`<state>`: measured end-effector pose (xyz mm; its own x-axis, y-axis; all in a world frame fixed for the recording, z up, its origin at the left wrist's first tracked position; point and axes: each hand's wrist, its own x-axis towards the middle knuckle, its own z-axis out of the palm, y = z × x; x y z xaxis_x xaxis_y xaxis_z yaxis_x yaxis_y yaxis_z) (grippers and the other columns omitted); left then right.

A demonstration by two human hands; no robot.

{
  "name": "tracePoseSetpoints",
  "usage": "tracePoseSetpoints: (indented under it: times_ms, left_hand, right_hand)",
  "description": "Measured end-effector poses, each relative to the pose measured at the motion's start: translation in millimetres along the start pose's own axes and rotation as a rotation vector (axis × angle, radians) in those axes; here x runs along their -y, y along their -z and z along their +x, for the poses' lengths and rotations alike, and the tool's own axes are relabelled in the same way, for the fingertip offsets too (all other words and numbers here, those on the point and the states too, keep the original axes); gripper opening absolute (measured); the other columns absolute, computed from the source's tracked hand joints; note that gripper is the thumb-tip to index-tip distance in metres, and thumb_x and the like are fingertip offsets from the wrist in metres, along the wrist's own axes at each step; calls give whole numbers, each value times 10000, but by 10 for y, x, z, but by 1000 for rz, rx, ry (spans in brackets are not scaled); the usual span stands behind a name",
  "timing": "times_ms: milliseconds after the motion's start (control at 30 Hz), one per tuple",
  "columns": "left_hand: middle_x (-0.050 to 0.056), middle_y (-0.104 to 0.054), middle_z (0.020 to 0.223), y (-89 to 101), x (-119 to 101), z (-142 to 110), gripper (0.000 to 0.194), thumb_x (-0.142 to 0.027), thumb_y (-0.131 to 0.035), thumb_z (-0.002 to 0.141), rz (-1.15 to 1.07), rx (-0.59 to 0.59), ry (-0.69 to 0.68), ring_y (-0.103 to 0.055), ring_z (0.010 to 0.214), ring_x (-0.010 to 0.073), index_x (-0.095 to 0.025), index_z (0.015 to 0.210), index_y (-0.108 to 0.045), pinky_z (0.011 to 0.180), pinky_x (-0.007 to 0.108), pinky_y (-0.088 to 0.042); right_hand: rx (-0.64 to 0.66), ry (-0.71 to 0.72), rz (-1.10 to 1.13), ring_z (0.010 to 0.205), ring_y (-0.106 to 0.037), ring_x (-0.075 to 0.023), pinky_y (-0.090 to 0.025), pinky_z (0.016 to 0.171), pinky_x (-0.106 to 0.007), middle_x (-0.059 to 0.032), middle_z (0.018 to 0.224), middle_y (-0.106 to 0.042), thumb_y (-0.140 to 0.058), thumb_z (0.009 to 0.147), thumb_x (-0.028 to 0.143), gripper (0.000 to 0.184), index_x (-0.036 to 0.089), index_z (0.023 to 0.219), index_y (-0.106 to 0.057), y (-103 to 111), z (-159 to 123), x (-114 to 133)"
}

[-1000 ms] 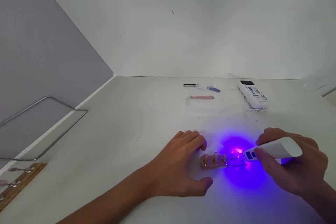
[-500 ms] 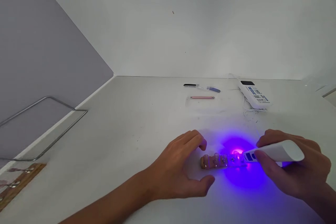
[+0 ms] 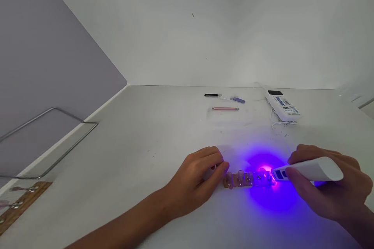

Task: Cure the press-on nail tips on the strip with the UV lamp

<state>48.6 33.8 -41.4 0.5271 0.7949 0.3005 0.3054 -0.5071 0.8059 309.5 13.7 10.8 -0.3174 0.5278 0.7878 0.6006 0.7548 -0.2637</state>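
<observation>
A short wooden strip [image 3: 245, 179] carrying several clear nail tips lies on the white table [image 3: 152, 140]. My right hand [image 3: 327, 188] is closed around a white pen-shaped lamp [image 3: 306, 170]. Its tip shines violet light onto the strip's right end. My left hand [image 3: 195, 177] rests on the table at the strip's left end, fingers curled in and touching that end. Whether it pinches the strip I cannot tell.
At the back lie a white device with blue print [image 3: 283, 106] and a thin white cable, a pink stick [image 3: 224, 108] and a black-handled tool [image 3: 223, 97]. A wire frame [image 3: 58, 132] stands at the left wall. Another wooden strip [image 3: 20, 206] lies bottom left.
My left hand's fingers have curled in from lying flat, and the thumb has tucked under. The lamp and strip have stayed in place.
</observation>
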Motion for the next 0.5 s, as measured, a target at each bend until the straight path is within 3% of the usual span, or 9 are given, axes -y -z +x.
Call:
tracePoseSetpoints:
  times_ms: [100,233,500]
  left_hand:
    - [-8,-505,710,12,-14,-3,337,-192,-384,1043,7,25,5,-432,651,135,-183,724,-492,605,277,-370]
    - [-7,-544,744,37,-41,7,300,-160,-395,1016,-40,46,-11,-481,680,133,-182,764,-556,623,266,-391]
    - [-10,-558,756,-8,4,-26,189,-99,-425,919,12,-18,-43,-478,675,128,-185,788,-531,605,261,-385]
  right_hand:
    - [7,-28,1,383,-584,-131,-450,334,-259,63,501,-584,-628,797,14,238,235,741,-558,-4,-13,-2]
    - [11,-28,12,395,-595,-136,-480,359,-262,62,509,-591,-626,793,13,237,236,751,-560,-1,-29,0]
    - [15,-34,-5,402,-602,-123,-472,368,-237,61,516,-587,-617,805,25,219,230,772,-546,0,-25,36]
